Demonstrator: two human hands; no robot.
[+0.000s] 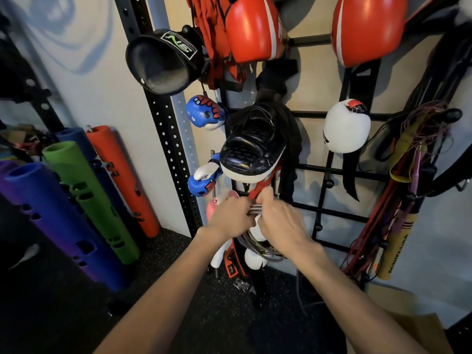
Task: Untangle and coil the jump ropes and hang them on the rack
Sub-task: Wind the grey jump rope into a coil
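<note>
In the head view, your left hand and right hand meet just below the centre of the frame. Both have their fingers curled tight round the same bunch of grey jump rope. The strands lie side by side between your fists, and the rest of the rope hangs in loose loops under your wrists. You grip it with both hands close together, I judge, so the coil cannot spring apart while you bind it or lift it to a peg. It sits right in front of the black wall rack, low on it, and is not yet hung as far as I can tell. The rack is the holder here: red boxing gloves across the top, a white glove at centre right, a black pad just above your hands, and small blue gloves to its left. At the right edge a peg carries thin purple ropes, tangled rather than coiled. At lower left, coloured foam tubes stand in a row by the wall.
</note>
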